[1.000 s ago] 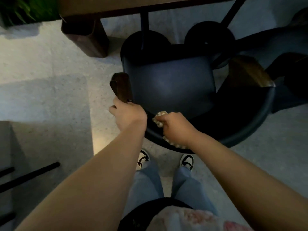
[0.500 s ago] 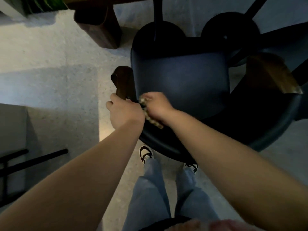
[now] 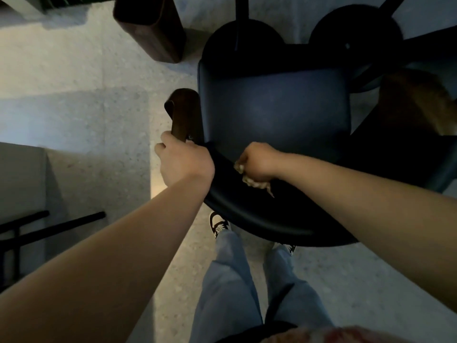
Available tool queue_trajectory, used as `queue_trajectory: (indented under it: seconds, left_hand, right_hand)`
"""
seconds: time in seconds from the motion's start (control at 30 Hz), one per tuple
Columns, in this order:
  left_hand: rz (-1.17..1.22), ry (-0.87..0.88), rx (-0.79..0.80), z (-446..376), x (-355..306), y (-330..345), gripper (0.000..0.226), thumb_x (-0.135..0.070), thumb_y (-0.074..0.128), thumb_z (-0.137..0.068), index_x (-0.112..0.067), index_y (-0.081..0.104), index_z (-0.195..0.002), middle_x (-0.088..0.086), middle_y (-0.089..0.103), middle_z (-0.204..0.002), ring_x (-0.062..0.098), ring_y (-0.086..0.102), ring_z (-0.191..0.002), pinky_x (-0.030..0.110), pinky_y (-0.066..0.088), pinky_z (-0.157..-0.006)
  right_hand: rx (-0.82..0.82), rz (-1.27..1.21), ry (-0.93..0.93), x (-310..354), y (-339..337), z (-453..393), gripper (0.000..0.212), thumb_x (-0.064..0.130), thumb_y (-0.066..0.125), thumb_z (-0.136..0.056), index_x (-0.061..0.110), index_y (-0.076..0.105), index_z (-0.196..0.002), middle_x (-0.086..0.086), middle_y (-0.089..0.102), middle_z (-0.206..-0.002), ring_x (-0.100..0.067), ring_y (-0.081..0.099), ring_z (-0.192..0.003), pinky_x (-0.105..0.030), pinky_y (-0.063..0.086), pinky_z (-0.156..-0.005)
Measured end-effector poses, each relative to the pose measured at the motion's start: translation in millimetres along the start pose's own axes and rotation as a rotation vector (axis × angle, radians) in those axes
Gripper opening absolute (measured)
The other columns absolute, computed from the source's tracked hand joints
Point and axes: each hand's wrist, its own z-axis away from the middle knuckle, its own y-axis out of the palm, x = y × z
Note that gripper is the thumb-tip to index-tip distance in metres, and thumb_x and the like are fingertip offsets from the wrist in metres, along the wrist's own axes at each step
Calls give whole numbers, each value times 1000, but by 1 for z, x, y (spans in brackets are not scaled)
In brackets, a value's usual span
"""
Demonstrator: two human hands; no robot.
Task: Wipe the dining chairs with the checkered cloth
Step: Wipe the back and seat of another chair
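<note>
A dark blue dining chair (image 3: 274, 115) with a curved backrest and brown wooden armrests stands right in front of me, seen from above. My left hand (image 3: 184, 160) grips the rear end of the left armrest (image 3: 184, 113). My right hand (image 3: 257, 160) holds the bunched checkered cloth (image 3: 257, 185) and presses it onto the top edge of the curved backrest (image 3: 247, 209). Only a light crumpled fringe of the cloth shows under my fist.
A wooden table leg (image 3: 153, 28) stands on the pale floor at the upper left. Two round black bases (image 3: 356, 35) with black posts sit beyond the chair. Black metal bars (image 3: 52, 224) lie at the left edge. My feet (image 3: 218, 224) are just behind the backrest.
My right hand with the cloth slid left along the backrest toward my left hand, then back right. My left hand has kept its grip on the armrest. The camera has moved closer over the chair.
</note>
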Motion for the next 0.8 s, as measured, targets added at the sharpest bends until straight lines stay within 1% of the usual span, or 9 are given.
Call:
queue_trajectory:
  seconds: [0.07,0.13,0.23,0.33,0.4,0.5,0.63,0.7,0.8]
  left_hand:
    - [4,-5,-5,-2,0,1,31,-22,43,-97,-13,43,-126,11,45,-125,34,54,-96,37,34,-75]
    - [7,-14,-13,-2,2,2,31,-23,44,-96,-13,44,-126,11,46,-125,36,55,-100,36,33,-75]
    - [6,-10,-18,-3,2,4,31,-25,45,-96,-15,44,-126,9,47,-124,35,55,-101,37,33,-75]
    - [3,-10,-20,-2,3,3,31,-25,45,-97,-15,44,-126,9,46,-125,36,55,-102,37,35,-76]
    - [7,-5,-7,-1,2,2,30,-25,44,-97,-15,43,-126,9,45,-125,36,55,-102,37,36,-77]
    - [13,-11,-1,1,1,0,29,-24,44,-98,-14,43,-126,10,45,-124,34,54,-101,37,36,-76]
    - [8,-3,-1,0,0,1,30,-24,44,-98,-13,43,-126,11,45,-125,34,54,-103,37,35,-76]
    - [9,-6,-10,-1,1,2,30,-24,45,-98,-13,43,-126,11,46,-126,35,54,-104,37,34,-77]
    - [13,-11,-18,-1,2,2,31,-23,45,-98,-13,44,-126,11,46,-126,35,54,-105,36,33,-77]
  right_hand:
    - [-146,-88,-23,20,-3,-22,25,12,50,-89,3,72,-99,-14,71,-93,-26,69,-86,-28,52,-66]
    - [-192,-179,-54,43,3,-40,24,11,50,-90,2,69,-101,-16,67,-102,-30,64,-94,-27,45,-68]
    - [-101,-272,-58,54,20,-57,24,21,53,-95,4,69,-102,-14,67,-98,-26,64,-86,-25,44,-66]
    - [-62,-356,-22,28,21,-50,30,28,53,-96,7,71,-84,-6,65,-68,-14,62,-58,-21,44,-51]
    - [-21,-251,38,0,20,-39,30,24,52,-96,5,70,-81,-5,63,-62,-9,58,-47,-19,44,-46]
    - [56,-52,136,-25,18,-22,26,12,50,-90,5,73,-99,-11,72,-90,-18,66,-78,-27,50,-69]
    - [-51,-41,118,3,9,-36,28,19,54,-91,2,69,-108,-17,68,-110,-29,65,-101,-28,48,-76]
    - [-121,-264,50,27,11,-49,28,18,54,-92,6,68,-112,-15,68,-110,-29,66,-97,-32,53,-80]
    - [-128,-447,40,50,22,-57,23,20,56,-93,11,69,-109,-10,71,-95,-19,63,-68,-24,52,-63]
